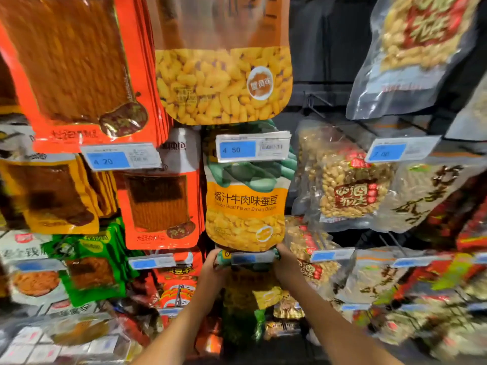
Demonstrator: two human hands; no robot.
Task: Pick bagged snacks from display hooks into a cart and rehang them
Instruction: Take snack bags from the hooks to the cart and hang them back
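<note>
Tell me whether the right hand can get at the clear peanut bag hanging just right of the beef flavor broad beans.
Probably yes. The right hand is at the lower bag's top, directly below and left of the peanut bag, which hangs at the front of its hook with nothing covering it.

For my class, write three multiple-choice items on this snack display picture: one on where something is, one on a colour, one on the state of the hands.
1. Where is the price tag reading 4 50?
A. In front of the top of the broad bean bag
B. On the floor
C. Held in the left hand

2. What colour is the band behind the lettering on the broad bean bag?
A. Purple
B. Orange
C. Black

3. What are the left hand and right hand doing?
A. Hanging idle at the sides
B. Pushing a cart
C. Gripping the top of a bag on the hook below the broad bean bag

Answers: 1 A, the tag hangs over the bag's green top. 2 B, the text sits on orange. 3 C, both sets of fingers curl round its top corners.
</note>
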